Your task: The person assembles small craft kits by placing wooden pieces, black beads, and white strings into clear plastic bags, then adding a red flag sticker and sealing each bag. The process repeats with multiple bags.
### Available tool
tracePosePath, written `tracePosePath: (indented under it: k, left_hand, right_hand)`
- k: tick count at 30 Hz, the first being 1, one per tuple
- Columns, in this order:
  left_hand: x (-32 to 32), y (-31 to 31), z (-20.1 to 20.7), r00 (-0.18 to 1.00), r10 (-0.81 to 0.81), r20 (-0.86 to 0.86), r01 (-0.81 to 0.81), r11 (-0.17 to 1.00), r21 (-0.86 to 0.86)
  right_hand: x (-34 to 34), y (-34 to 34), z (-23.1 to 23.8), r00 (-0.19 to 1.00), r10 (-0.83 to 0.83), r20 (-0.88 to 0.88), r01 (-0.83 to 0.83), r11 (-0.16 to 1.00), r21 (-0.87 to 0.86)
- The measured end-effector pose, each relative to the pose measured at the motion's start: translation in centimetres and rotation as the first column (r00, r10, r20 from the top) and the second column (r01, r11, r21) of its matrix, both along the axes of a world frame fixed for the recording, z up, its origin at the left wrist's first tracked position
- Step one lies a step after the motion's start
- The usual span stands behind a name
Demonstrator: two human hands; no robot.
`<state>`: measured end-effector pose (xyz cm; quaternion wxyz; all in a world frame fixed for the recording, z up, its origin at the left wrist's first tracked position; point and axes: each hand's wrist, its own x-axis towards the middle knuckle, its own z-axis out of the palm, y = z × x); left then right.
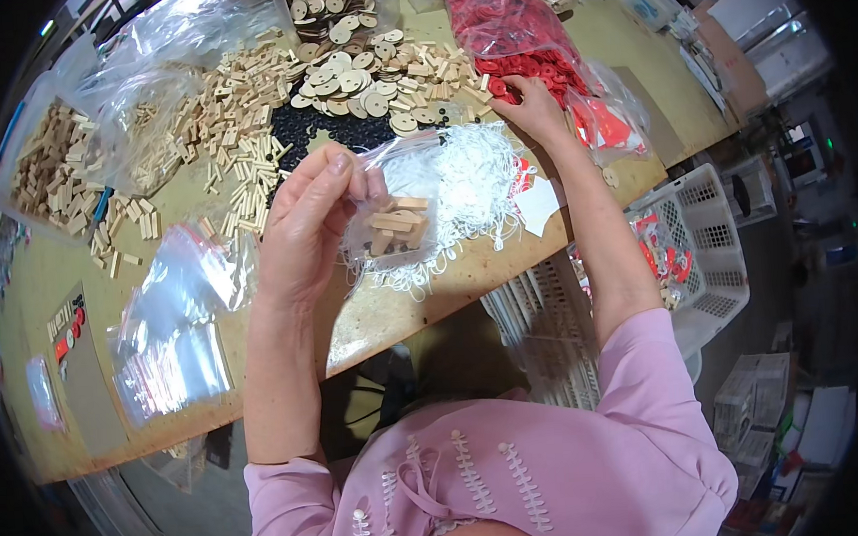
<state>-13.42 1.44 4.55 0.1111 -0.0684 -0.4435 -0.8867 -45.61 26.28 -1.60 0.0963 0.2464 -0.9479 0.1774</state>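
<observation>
My left hand (pixel 312 216) pinches the top of a clear zip bag (pixel 407 177) and holds it up over the table. Inside the bag lie several small wooden blocks (pixel 400 227), with small dark bits low down. My right hand (pixel 534 110) reaches to the edge of a heap of red plastic discs (pixel 555 72), its fingers closed on a red disc (pixel 499 87). The heap spills from a large clear plastic sack (pixel 503 17). Between my hands spreads a tangle of white strings (pixel 477 173), partly behind the bag.
Wooden blocks (pixel 236 103), round wooden discs (pixel 346 78) and black beads (pixel 344 130) lie in piles. At left are a bin of blocks (pixel 7 183), a stack of clear bags (pixel 177 369) and a board with sample pieces (pixel 86 383). A white basket (pixel 709 244) stands at right.
</observation>
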Motion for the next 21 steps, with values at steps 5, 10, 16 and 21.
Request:
tracePosePath:
  k: [5,10,16,21]
  left_hand:
    - [-0.1,0.3,0.2,1.0,-0.013,-0.002,0.013,1.0,-0.01]
    - [0.1,0.6,0.3,0.994,0.103,-0.023,-0.106,0.982,-0.159]
    - [0.3,0.9,0.5,0.986,0.158,-0.052,-0.166,0.933,-0.32]
    - [0.3,1.0,0.7,0.971,0.228,-0.079,-0.24,0.884,-0.4]
  right_hand:
    - [-1.5,0.5,-1.3,0.991,0.04,-0.128,-0.038,0.999,0.013]
    - [-0.1,0.8,-0.7,0.976,0.067,-0.207,-0.024,0.978,0.206]
    - [-0.4,1.1,-1.5,0.978,0.049,-0.201,-0.049,0.999,0.004]
    - [-1.7,0.3,-1.3,0.993,0.069,-0.097,-0.068,0.998,0.01]
